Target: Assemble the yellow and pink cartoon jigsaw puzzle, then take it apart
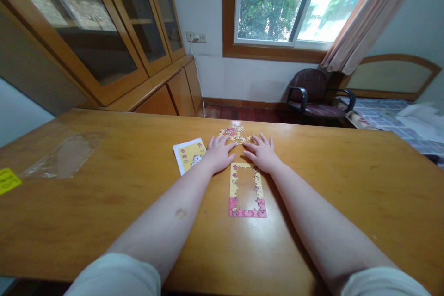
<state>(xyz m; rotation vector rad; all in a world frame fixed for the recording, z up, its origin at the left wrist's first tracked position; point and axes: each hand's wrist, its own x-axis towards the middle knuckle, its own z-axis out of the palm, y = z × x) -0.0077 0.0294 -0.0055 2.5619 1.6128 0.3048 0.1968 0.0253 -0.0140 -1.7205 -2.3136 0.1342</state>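
On the wooden table, a puzzle border [247, 213] lies flat, yellow at its far part and pink at its near part, with bare wood inside it. Beyond it is a loose pile of small puzzle pieces [233, 132]. My left hand [221, 153] rests at the pile's near left side, fingers spread, partly over a picture card [189, 153] with a yellow print. At the near right side of the pile is my right hand [262, 151], fingers apart, just above the border's far right corner. Neither hand visibly holds a piece.
A clear plastic bag [67, 155] lies on the left of the wooden table [138, 148], with a yellow label [9, 181] at the left edge. Behind the table stand a glass-door cabinet [142, 74] and a dark armchair [310, 92].
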